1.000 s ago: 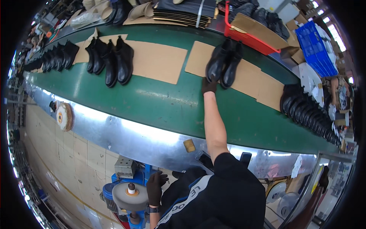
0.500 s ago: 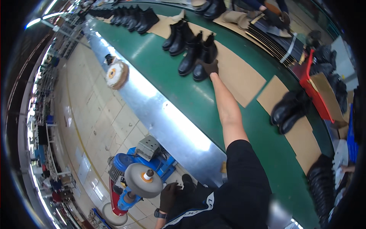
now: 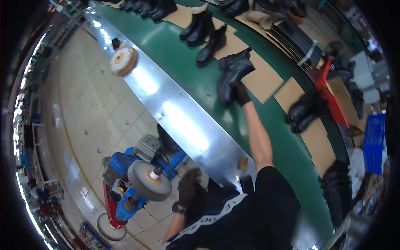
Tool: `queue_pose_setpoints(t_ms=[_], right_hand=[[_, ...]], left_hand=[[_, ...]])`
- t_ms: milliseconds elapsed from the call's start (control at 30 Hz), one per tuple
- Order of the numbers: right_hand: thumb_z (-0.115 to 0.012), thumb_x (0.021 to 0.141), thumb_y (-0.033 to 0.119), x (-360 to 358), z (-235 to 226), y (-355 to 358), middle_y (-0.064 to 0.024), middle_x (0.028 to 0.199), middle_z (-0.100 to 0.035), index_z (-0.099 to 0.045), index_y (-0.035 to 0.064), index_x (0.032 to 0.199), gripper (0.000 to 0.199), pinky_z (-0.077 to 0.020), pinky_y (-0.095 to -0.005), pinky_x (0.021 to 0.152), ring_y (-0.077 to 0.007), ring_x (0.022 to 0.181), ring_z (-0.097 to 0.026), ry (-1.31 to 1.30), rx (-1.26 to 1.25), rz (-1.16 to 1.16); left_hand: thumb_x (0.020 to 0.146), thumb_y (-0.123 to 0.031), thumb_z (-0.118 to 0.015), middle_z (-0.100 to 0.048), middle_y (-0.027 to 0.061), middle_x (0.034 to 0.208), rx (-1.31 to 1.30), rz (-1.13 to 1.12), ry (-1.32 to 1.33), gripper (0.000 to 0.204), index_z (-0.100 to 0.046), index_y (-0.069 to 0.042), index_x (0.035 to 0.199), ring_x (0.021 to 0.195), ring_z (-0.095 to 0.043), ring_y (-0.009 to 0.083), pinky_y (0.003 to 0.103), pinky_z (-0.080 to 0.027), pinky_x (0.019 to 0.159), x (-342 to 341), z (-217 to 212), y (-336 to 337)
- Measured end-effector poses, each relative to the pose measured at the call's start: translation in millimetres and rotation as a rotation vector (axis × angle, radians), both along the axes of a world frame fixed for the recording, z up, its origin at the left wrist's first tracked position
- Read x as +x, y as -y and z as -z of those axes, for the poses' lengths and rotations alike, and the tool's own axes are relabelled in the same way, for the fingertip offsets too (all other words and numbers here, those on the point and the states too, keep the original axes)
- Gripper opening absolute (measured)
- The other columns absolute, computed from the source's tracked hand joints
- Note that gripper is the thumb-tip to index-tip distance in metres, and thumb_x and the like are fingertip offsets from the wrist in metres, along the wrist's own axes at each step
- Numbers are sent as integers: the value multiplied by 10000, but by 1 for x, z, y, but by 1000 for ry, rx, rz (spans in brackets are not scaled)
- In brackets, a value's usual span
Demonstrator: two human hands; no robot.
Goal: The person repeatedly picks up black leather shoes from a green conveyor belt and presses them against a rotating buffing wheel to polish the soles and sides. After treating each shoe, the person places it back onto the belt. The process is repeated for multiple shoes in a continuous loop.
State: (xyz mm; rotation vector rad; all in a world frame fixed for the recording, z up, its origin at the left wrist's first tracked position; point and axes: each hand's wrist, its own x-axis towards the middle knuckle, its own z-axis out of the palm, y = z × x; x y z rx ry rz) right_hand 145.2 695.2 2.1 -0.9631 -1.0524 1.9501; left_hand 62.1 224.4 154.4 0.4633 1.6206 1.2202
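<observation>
- In the head view, our gloved right hand [image 3: 241, 94] has its fingers bent against the forefoot of a black ankle boot [image 3: 234, 75], gripping it; some fingers are hidden behind the boot.
- That boot tilts toe-down over the green work surface [image 3: 204, 89] and a cardboard sheet [image 3: 266, 79]; we cannot tell whether it touches them.
- Just beside it stands a single black boot [image 3: 211, 46].
- Our gloved left hand [image 3: 190, 188] hangs near the grey polishing wheel [image 3: 146, 183], apart from it; blur keeps us from telling how far its fingers open or whether they hold anything.
- A yellowish-brown block [image 3: 242, 163] lies on the metal ledge [image 3: 196, 141].
</observation>
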Motion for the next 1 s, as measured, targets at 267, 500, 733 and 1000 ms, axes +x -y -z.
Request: queue_pose_setpoints(t_ms=[267,500,733,1000], right_hand=[[-894,637,333,74,-214,364,-161,1301,-573,-463,-20,1362,914,-398,-386,1075,-279,1234,-517,629,466,-446],[-820,659,172,139,-265,463,-163,1442,-445,-394,32,1445,905,-336,-431,1115,-328,1338,-414,561,968,-316],[-783,502,104,71,-343,500,-141,1426,-461,-460,137,1421,975,-382,-458,1045,-383,1302,-448,461,1072,-1400],[-905,579,156,129,-233,557,-141,1293,-581,-489,18,1362,897,-459,-368,1011,-253,1185,-560,582,262,-1155]], left_hand=[[1007,-505,-405,-499,172,1411,328,132,1063,654,-379,-17,1441,1250,-531,309,489,-468,1014,-30,-5,-8],[995,-315,-510,-654,176,1192,170,176,1418,440,-577,49,1233,1075,-647,250,347,-503,972,-50,17,148],[998,-334,-498,-698,90,1138,-14,313,630,425,-601,-22,1269,975,-676,185,345,-459,1005,-59,31,250],[872,-392,-579,-689,14,1180,202,362,-959,391,-660,-281,1238,982,-669,322,582,-240,1142,-66,12,287]])
